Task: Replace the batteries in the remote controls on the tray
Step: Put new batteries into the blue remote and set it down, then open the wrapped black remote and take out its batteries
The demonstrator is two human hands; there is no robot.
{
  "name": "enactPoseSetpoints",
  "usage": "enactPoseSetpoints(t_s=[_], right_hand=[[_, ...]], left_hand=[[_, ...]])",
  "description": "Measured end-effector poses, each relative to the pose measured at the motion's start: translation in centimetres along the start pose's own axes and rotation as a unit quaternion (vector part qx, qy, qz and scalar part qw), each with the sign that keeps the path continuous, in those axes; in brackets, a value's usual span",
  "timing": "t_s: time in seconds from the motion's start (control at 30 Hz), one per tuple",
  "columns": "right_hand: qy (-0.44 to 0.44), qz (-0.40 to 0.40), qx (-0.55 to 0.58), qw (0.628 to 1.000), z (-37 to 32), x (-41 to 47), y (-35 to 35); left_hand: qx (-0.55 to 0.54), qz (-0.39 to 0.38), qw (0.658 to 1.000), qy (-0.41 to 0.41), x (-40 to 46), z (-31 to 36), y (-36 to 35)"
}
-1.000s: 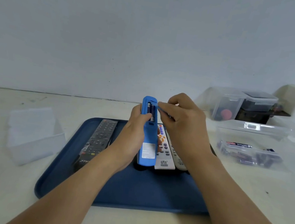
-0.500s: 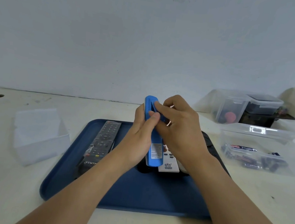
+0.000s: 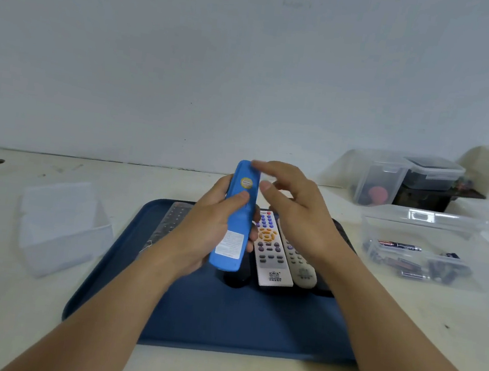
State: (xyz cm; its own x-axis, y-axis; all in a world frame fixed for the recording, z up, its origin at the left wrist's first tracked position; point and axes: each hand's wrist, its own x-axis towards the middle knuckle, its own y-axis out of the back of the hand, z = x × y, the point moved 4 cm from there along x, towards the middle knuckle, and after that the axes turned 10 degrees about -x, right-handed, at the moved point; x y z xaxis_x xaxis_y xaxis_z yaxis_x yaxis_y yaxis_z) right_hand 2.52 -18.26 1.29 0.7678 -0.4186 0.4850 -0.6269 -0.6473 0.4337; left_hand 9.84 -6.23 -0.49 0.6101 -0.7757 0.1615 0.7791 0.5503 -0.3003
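Holding the blue remote [image 3: 235,218] back-side up, the left hand [image 3: 204,232] is wrapping its fingers round the body while the thumb [image 3: 239,197] is pressing on the rear face, where the battery cover appears to be closed. The right hand [image 3: 294,207] is hovering just right of the remote's top end — fingers loosely spread, gripping nothing, with one fingertip near or at the top edge; contact cannot be judged. To finish this step well, the person is best advised to be checking that the cover is seated flush and latched before laying the remote down. The remote is sitting at the centre of the frame, raised above the blue tray [image 3: 220,321] on the tabletop [image 3: 434,332] — other remotes [image 3: 272,250] are lying below it, and spare batteries [image 3: 399,246] are waiting in a clear box [image 3: 417,219] at centre right.
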Motion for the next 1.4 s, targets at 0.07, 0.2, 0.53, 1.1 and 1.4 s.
enactPoseSetpoints(t_s=[0.07,0.2,0.53,1.1,1.4], right_hand=[[-0.068,0.019,0.096,0.993,0.2,0.1,-0.2],[-0.12,-0.011,0.226,0.967,0.0,0.2,-0.4],[0.055,0.116,0.039,0.991,-2.6,-0.8,-0.4],[0.256,-0.146,-0.303,0.906,-2.7,-3.1,-6.4],[0.035,-0.093,-0.011,0.995,-3.4,-2.4,-4.0]], left_hand=[[0.022,-0.019,1.0,0.008,-0.2,0.1,-0.3],[0.09,-0.036,0.995,0.023,-0.3,0.3,-0.6],[0.525,0.278,0.799,-0.092,0.4,3.8,7.4],[0.238,0.262,0.928,0.119,-1.0,2.5,9.7],[-0.322,0.136,0.936,0.047,-0.2,2.3,4.9]])
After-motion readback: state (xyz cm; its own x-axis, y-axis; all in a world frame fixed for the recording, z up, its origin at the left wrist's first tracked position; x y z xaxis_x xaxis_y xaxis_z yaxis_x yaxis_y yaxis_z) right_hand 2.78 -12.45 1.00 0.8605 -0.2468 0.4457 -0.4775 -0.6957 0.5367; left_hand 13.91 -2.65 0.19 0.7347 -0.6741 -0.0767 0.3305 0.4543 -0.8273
